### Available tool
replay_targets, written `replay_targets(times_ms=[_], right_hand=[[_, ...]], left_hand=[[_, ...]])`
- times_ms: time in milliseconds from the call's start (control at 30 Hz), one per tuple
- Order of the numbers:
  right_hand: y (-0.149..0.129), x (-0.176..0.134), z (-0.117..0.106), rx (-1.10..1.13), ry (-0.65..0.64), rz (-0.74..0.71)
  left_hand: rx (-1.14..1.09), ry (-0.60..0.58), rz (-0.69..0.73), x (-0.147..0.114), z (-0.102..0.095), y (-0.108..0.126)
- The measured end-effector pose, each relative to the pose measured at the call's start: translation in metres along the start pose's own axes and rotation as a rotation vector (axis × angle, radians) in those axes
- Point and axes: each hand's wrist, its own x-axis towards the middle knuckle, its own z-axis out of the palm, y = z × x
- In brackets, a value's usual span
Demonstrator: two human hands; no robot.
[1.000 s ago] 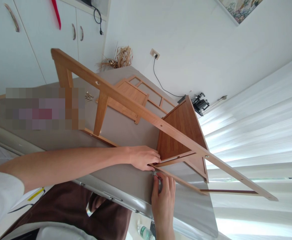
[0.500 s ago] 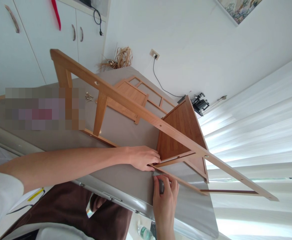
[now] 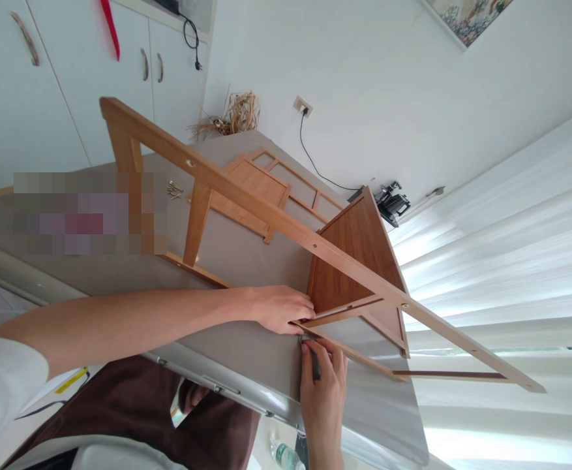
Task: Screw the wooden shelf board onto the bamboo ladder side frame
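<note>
A light-brown wooden frame (image 3: 251,201) stands on its long side on the grey table, with a wooden panel (image 3: 349,254) joined across it. My left hand (image 3: 282,309) is closed around the frame's lower rail (image 3: 359,356), where the panel's bottom edge meets it. Just nearer to me, my right hand (image 3: 323,373) has thumb and fingers bent together against the outside of that rail. A thin dark bit shows by its fingertips; what the fingers hold is mostly hidden.
Behind the frame lie a flat wooden panel (image 3: 246,196) and a slatted wooden piece (image 3: 310,196). Several small screws (image 3: 173,190) sit at the left, beside a blurred patch. The table (image 3: 261,359) ends near my body. A black device (image 3: 393,203) stands by the wall.
My right hand's fingers have turned slightly leftward at the rail. My left hand and the wooden frame stay in place.
</note>
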Motion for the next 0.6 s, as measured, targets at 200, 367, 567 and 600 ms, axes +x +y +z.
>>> replay_targets(times_ms=[200,367,567,600], right_hand=[[-0.0027,0.0013,-0.0026,0.056,-0.042,0.011],[-0.0020,0.0003,-0.0026,0.087,-0.036,0.020],[0.0002,0.0002,-0.0022,0.125,-0.042,0.022],[0.0006,0.0001,-0.0025,0.132,-0.047,0.022]], left_hand=[[0.006,-0.034,-0.027,0.0004,-0.0008,0.0009],[0.032,-0.052,-0.035,0.0010,-0.0019,0.0024],[0.043,-0.059,-0.041,0.0013,-0.0013,0.0025],[0.047,-0.060,-0.039,0.0014,-0.0011,0.0024]])
